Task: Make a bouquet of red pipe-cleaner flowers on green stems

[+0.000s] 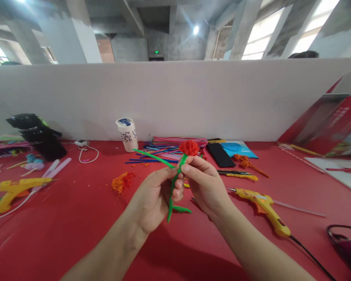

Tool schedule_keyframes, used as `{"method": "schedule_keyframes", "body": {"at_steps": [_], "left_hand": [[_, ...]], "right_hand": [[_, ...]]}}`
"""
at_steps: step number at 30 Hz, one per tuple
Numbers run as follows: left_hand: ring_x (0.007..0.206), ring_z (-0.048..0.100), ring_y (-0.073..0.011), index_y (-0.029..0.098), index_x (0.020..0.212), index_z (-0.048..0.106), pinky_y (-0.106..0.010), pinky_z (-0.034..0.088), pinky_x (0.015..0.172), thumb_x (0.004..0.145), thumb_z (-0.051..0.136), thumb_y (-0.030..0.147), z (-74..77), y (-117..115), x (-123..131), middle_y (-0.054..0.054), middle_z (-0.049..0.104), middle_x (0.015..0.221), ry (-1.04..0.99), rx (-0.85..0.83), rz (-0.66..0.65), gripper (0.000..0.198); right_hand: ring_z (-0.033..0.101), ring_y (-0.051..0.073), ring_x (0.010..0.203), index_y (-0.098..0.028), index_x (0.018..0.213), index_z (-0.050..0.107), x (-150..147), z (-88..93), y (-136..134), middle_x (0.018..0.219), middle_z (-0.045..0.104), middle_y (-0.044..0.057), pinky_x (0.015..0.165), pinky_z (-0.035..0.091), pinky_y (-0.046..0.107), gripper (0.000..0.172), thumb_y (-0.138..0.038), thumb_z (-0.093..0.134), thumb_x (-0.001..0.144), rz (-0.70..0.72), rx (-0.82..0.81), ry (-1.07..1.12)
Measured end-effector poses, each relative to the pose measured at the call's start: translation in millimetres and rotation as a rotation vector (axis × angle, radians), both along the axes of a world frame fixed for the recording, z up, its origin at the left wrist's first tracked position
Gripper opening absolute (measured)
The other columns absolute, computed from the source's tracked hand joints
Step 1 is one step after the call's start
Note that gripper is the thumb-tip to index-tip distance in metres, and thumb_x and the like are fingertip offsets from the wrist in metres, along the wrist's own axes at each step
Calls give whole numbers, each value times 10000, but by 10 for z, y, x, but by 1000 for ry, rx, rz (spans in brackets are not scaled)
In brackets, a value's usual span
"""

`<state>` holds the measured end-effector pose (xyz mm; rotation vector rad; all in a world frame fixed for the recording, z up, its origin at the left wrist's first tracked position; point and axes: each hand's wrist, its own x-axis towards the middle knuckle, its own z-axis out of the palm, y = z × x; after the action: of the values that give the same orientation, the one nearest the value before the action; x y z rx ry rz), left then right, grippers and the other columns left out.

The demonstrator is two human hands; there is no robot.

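A red pipe-cleaner flower (188,148) with a green fuzzy stem is held up in front of me, over the table. My left hand (160,193) is closed round the stem below the bloom. Just under the red head, the thumb and fingers of my right hand (206,183) pinch the green stem. One green pipe cleaner (153,157) sticks out to the upper left from between the hands. The lower stem hangs below my left fingers, with a short green piece jutting to the right. My palms hide part of the stem.
A yellow glue gun (263,205) lies at right, another glue gun (17,191) at left. Orange-red fuzz clippings (122,183) lie left of my hands. Behind stand a white cup (127,134), pipe cleaners (178,142), a black phone (221,155) and a white partition (163,97).
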<state>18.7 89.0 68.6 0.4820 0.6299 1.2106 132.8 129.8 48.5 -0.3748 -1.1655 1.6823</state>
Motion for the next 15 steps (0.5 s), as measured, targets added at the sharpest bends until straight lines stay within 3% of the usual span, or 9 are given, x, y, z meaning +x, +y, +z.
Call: {"method": "schedule_keyframes", "body": {"at_steps": [5,8,11,15], "left_hand": [[428,488,-38,107,656,610,-132,362,400,743,592,198,-13,53,-32,11,562,535,209,105,108,127],[419,487,-37,129,655,587,-134,309,369,724,623,214,7,95,-139,17,587,554,350,223,298,115],[426,477,-31,126,654,582,-138,302,378,697,654,223,-29,110,-299,20,594,572,419,266,422,129],[464,511,-45,107,660,601,-149,365,431,629,713,204,-226,35,-452,4,610,582,417,166,457,151]], "right_hand": [[512,100,537,-192,695,552,-1,35,41,593,539,-43,549,428,236,124,-270,601,779,-139,72,-133],[487,97,595,-187,730,582,17,29,115,639,529,-37,601,405,226,135,-315,590,772,-284,162,-301],[500,108,590,-174,764,603,19,-44,159,664,568,-16,562,383,225,94,-258,560,758,-245,334,-729],[598,150,665,-158,769,653,-41,-281,69,744,669,51,575,391,226,137,-134,523,729,-34,778,-1522]]}}
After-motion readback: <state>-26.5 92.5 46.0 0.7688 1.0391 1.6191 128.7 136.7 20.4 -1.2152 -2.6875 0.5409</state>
